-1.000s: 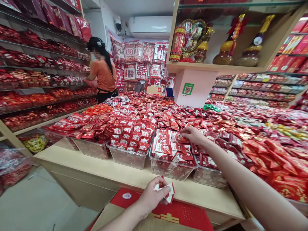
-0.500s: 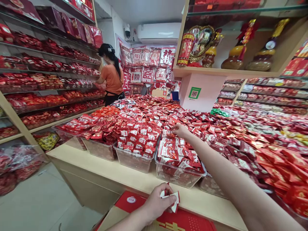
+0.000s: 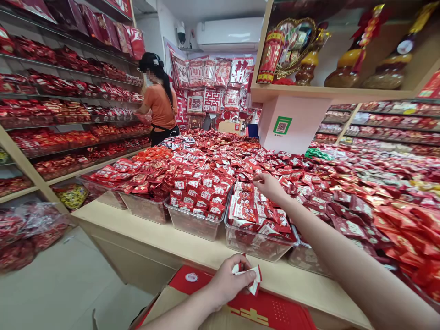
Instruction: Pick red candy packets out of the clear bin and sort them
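Note:
My left hand (image 3: pixel 233 279) is closed around a few small red-and-white wrapped packets (image 3: pixel 255 280), held low in front of the counter edge. Their white undersides show past my thumb; the rest is hidden by my fingers. My right hand (image 3: pixel 270 187) reaches over the back of a clear plastic bin (image 3: pixel 259 245). Its fingers are loosely bent, with nothing visible between them, just right of a packet (image 3: pixel 244 186) lying at the bin's rear. Rows of similar red-and-white packets (image 3: pixel 244 211) fill that bin.
More clear bins (image 3: pixel 194 225) heaped with red packets line the pale wooden counter (image 3: pixel 151 233). A red carton (image 3: pixel 275 311) sits below its edge. Overhead at right hangs a display cabinet (image 3: pixel 295 94). At left, a person in orange (image 3: pixel 160 107) stands by stocked shelves (image 3: pixel 68 123).
My right hand has drawn slightly right, away from the packet its fingertips were touching at the bin's rear. My left hand keeps its hold. The view has shifted a little.

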The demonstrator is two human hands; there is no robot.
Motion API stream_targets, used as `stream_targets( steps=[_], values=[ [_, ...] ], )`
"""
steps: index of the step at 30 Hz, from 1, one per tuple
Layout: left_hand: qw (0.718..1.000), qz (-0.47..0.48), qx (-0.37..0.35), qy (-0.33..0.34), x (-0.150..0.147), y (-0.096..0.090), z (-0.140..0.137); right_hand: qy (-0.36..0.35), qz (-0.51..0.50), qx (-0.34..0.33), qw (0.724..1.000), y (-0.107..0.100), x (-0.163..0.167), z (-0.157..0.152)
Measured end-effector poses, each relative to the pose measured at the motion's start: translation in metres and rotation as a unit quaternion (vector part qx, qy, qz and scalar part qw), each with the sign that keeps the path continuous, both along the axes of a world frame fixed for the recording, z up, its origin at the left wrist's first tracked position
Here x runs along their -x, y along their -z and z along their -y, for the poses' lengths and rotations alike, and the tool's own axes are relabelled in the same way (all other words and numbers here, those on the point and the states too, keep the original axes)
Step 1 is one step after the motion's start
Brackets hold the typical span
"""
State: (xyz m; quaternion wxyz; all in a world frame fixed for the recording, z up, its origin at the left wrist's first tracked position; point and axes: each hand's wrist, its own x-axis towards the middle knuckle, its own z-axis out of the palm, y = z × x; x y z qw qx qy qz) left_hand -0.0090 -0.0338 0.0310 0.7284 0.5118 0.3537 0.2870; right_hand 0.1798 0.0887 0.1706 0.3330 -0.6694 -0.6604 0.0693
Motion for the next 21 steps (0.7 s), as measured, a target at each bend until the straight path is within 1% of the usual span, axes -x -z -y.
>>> stream_targets(
  steps=[2,4,6,8,9,11,13,15,17,18,21],
  values=[
    [0.999,0.033,0.038,0.003,0.002,-0.009,0.002,-0.033,-0.016,-0.014,0.999,-0.003,0.007,0.043],
    [0.994,0.076,0.077,0.009,0.004,-0.019,0.006,-0.084,-0.030,0.008,0.996,0.005,0.015,0.093],
    [0.987,0.125,0.104,0.017,0.005,-0.026,0.011,-0.134,-0.048,0.063,0.988,0.025,0.025,0.139],
    [0.981,0.160,0.105,0.031,0.004,-0.029,0.017,-0.123,-0.050,0.086,0.987,0.051,0.035,0.173],
    [0.980,0.167,0.101,0.036,0.003,-0.030,0.019,-0.118,-0.056,0.094,0.987,0.065,0.039,0.183],
    [0.981,0.167,0.094,0.030,0.002,-0.029,0.022,-0.107,-0.089,0.095,0.986,0.086,0.044,0.191],
    [0.983,0.161,0.088,0.018,0.001,-0.028,0.022,-0.100,-0.176,0.088,0.975,0.099,0.046,0.190],
    [0.985,0.153,0.076,0.016,0.001,-0.028,0.020,-0.102,-0.293,0.077,0.948,0.103,0.044,0.185],
    [0.989,0.132,0.062,0.010,0.002,-0.029,0.016,-0.101,-0.384,0.067,0.915,0.103,0.041,0.183],
    [0.991,0.121,0.059,0.007,0.002,-0.029,0.014,-0.095,-0.409,0.064,0.905,0.102,0.039,0.183],
    [0.992,0.105,0.066,0.013,0.003,-0.030,0.011,-0.070,-0.445,0.065,0.891,0.104,0.037,0.186]
  ],
)
